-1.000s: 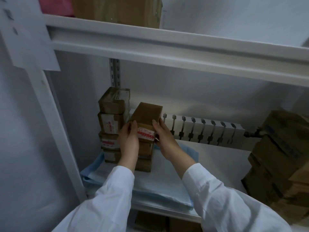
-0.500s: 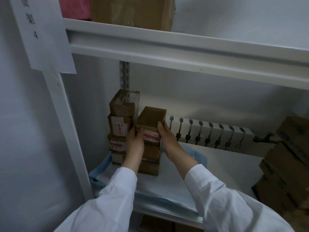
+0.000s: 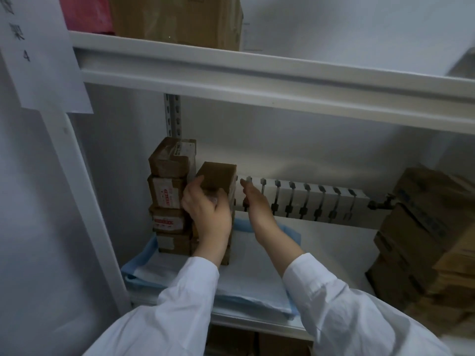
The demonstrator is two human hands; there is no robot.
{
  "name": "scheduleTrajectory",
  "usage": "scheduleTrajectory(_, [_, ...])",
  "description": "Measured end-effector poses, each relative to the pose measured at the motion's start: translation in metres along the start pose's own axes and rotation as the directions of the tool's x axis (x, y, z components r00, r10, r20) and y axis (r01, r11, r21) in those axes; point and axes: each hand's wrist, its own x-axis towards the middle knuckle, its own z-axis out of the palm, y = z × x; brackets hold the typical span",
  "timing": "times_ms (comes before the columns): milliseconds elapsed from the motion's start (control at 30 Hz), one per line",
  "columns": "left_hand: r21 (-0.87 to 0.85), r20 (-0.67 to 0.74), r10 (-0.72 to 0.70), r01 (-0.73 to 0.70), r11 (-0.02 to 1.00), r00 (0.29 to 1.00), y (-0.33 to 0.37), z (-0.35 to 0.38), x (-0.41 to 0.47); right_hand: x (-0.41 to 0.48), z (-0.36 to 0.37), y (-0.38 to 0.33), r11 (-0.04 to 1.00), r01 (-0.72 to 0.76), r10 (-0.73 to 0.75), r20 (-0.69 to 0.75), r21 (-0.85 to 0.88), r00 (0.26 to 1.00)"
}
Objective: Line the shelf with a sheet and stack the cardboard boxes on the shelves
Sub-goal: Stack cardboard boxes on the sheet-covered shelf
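Far left there's a paper label (image 3: 38, 55) with a "4" on it, stuck to the white upright post (image 3: 84, 191) of the rack. Up top, a big carton (image 3: 177, 19) sits on the upper shelf (image 3: 257, 78), next to something pink (image 3: 87, 14).

Down on the lower shelf (image 3: 334, 242), tucked in the back left corner, is a taller stack (image 3: 168, 201) of four small cardboard boxes with red-printed labels facing out. Right up against it is a shorter stack, and the top box (image 3: 218, 176) of that one is where the action is. The left hand (image 3: 208, 214) is wrapped over its front face, thumb up at the left top edge and fingers curled across the front, so it's got hold of that box. The hand hides most of the stack below, so I can't count the boxes.

The right hand (image 3: 257, 204) is loose, fingers relaxed and pointing toward the back wall, just beside the box's right side with a sliver of gap, holding nothing.

Both stacks stand on the blue sheet (image 3: 257, 286), which covers the left part of the shelf and hangs a bit over the front edge. Further right along the back wall runs a white rack (image 3: 308, 201) with a row of dark clips. At the far right sits a blurry pile of bigger cardboard boxes (image 3: 416, 235)
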Motion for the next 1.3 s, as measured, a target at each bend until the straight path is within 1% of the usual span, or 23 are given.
scheduleTrajectory(33, [-0.016, 0.009, 0.041, -0.041, 0.999, 0.999, 0.004, 0.001, -0.002, -0.002, -0.003, 0.000, 1.000, 0.018, -0.018, -0.012, 0.006, 1.000])
scheduleTrajectory(100, [-0.060, 0.083, 0.099, -0.094, 0.994, 0.992, 0.015, 0.009, -0.009, -0.006, -0.015, 0.002, 0.998, 0.059, -0.057, -0.072, 0.024, 0.996])
scheduleTrajectory(200, [-0.126, 0.209, 0.090, -0.064, 0.990, 0.974, 0.026, 0.027, -0.021, -0.010, -0.036, 0.007, 0.995, 0.095, -0.087, -0.176, 0.035, 0.980])
scheduleTrajectory(300, [-0.113, 0.241, 0.062, -0.035, 0.993, 0.968, 0.036, 0.046, -0.037, -0.021, -0.061, 0.007, 0.983, 0.169, -0.150, -0.228, 0.068, 0.962])
scheduleTrajectory(367, [-0.144, 0.291, 0.027, 0.016, 0.990, 0.956, 0.046, 0.059, -0.049, -0.029, -0.081, 0.006, 0.970, 0.232, -0.206, -0.280, 0.065, 0.938])
scheduleTrajectory(467, [-0.223, 0.367, -0.020, 0.109, 0.969, 0.930, 0.059, 0.080, -0.066, -0.039, -0.110, 0.004, 0.958, 0.286, -0.260, -0.349, 0.024, 0.900])
scheduleTrajectory(533, [-0.260, 0.424, -0.081, 0.207, 0.943, 0.902, 0.067, 0.098, -0.079, -0.047, -0.131, 0.002, 0.952, 0.306, -0.282, -0.400, -0.003, 0.872])
scheduleTrajectory(567, [-0.277, 0.455, -0.127, 0.276, 0.920, 0.882, 0.071, 0.105, -0.084, -0.051, -0.139, 0.001, 0.948, 0.317, -0.295, -0.418, -0.018, 0.859])
scheduleTrajectory(633, [-0.281, 0.533, -0.251, 0.448, 0.849, 0.808, 0.080, 0.120, -0.095, -0.058, -0.158, 0.000, 0.942, 0.330, -0.323, -0.452, -0.067, 0.831])
scheduleTrajectory(700, [-0.263, 0.623, -0.370, 0.630, 0.731, 0.689, 0.089, 0.133, -0.106, -0.066, -0.176, -0.001, 0.938, 0.318, -0.343, -0.482, -0.136, 0.806])
scheduleTrajectory(767, [-0.223, 0.691, -0.444, 0.753, 0.619, 0.570, 0.099, 0.143, -0.116, -0.072, -0.192, 0.000, 0.925, 0.309, -0.380, -0.502, -0.221, 0.777])
scheduleTrajectory(833, [-0.187, 0.722, -0.478, 0.806, 0.562, 0.501, 0.107, 0.153, -0.126, -0.079, -0.208, 0.000, 0.909, 0.301, -0.414, -0.531, -0.288, 0.740])
scheduleTrajectory(900, [-0.146, 0.739, -0.495, 0.827, 0.543, 0.456, 0.114, 0.164, -0.136, -0.086, -0.222, -0.002, 0.895, 0.303, -0.441, -0.558, -0.327, 0.703])
scheduleTrajectory(967, [-0.096, 0.757, -0.509, 0.840, 0.533, 0.410, 0.123, 0.174, -0.147, -0.093, -0.240, -0.003, 0.861, 0.308, -0.502, -0.582, -0.404, 0.639])
scheduleTrajectory(1067, [-0.043, 0.787, -0.505, 0.847, 0.530, 0.355, 0.139, 0.184, -0.165, -0.102, -0.266, -0.002, 0.768, 0.250, -0.625, -0.603, -0.590, 0.496])
scheduleTrajectory(1133, [-0.015, 0.811, -0.479, 0.832, 0.554, 0.334, 0.150, 0.189, -0.176, -0.108, -0.282, -0.001, 0.696, 0.152, -0.693, -0.601, -0.702, 0.399])
scheduleTrajectory(1167, [-0.008, 0.819, -0.471, 0.828, 0.561, 0.327, 0.154, 0.192, -0.181, -0.111, -0.289, -0.001, 0.665, 0.096, -0.716, -0.596, -0.740, 0.364])
scheduleTrajectory(1200, [-0.004, 0.826, -0.466, 0.830, 0.558, 0.317, 0.159, 0.193, -0.184, -0.114, -0.296, -0.001, 0.655, 0.041, -0.716, -0.602, -0.754, 0.354])
scheduleTrajectory(1233, [0.003, 0.834, -0.462, 0.834, 0.551, 0.302, 0.162, 0.194, -0.187, -0.115, -0.302, -0.002, 0.667, -0.017, -0.689, -0.626, -0.744, 0.366])
scheduleTrajectory(1300, [0.020, 0.848, -0.453, 0.837, 0.547, 0.276, 0.168, 0.197, -0.194, -0.116, -0.315, -0.001, 0.713, -0.152, -0.586, -0.700, -0.685, 0.407])
